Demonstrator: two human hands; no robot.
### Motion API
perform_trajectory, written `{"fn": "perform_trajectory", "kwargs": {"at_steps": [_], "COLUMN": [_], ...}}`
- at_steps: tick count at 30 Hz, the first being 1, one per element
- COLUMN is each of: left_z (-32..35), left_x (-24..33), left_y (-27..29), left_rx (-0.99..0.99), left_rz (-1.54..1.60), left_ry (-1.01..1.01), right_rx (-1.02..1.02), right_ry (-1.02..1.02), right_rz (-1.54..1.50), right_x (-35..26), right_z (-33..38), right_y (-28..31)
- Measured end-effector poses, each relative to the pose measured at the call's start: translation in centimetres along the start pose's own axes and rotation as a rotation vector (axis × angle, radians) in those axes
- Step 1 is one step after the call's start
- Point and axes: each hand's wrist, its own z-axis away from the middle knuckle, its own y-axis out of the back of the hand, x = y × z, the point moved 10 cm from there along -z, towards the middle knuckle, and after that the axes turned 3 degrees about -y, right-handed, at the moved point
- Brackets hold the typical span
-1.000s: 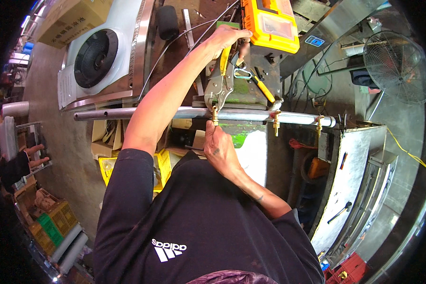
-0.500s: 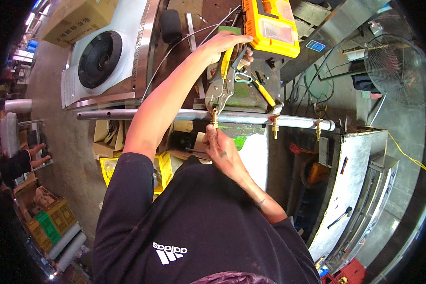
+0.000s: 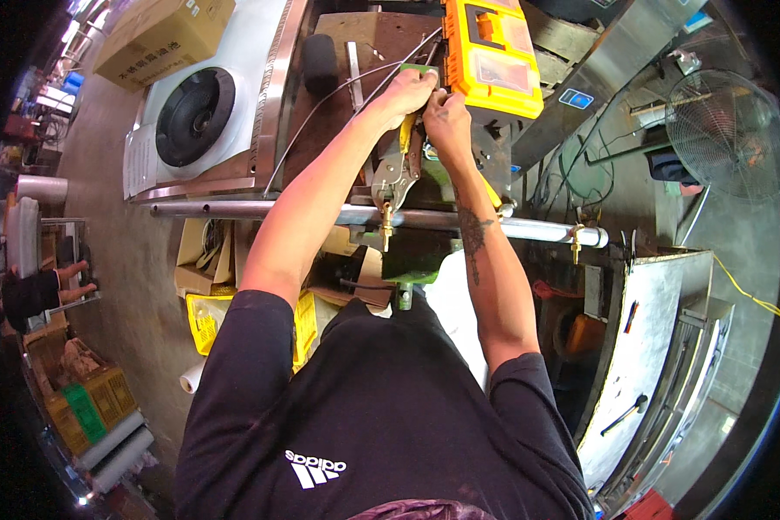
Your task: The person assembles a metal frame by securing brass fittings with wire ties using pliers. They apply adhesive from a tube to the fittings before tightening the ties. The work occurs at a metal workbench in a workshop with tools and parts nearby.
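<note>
A long steel pipe [image 3: 234,210] lies across in front of me, with brass fittings [image 3: 386,221] standing on it. Locking pliers [image 3: 396,173] with a yellow-tipped handle clamp one fitting. My left hand [image 3: 405,91] grips the top of the pliers' handle. My right hand [image 3: 446,117] is raised beside it, fingers closed on the same handle end, just under a yellow toolbox [image 3: 492,56].
A white fan unit [image 3: 195,113] and a cardboard box [image 3: 160,35] lie at the left. A floor fan [image 3: 728,130] stands at the right beside steel panels [image 3: 641,347]. Another person's hands [image 3: 74,282] show at the far left. Yellow bags [image 3: 204,321] lie below the pipe.
My right hand has left the pipe near the brass fitting and risen to the pliers' handle beside my left hand. The left hand has stayed on the handle.
</note>
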Motion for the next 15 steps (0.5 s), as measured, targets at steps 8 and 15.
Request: {"fn": "perform_trajectory", "kwargs": {"at_steps": [8, 15], "left_z": [-0.2, 0.0], "left_x": [-1.1, -1.4], "left_y": [0.1, 0.6], "left_rx": [0.023, 0.038], "left_rz": [0.118, 0.126], "left_ry": [0.027, 0.042], "right_rx": [0.027, -0.194], "right_ry": [0.132, 0.001], "right_rz": [-0.028, -0.085], "right_x": [0.0, 1.0], "right_z": [0.0, -0.9], "right_y": [-0.4, -1.7]}}
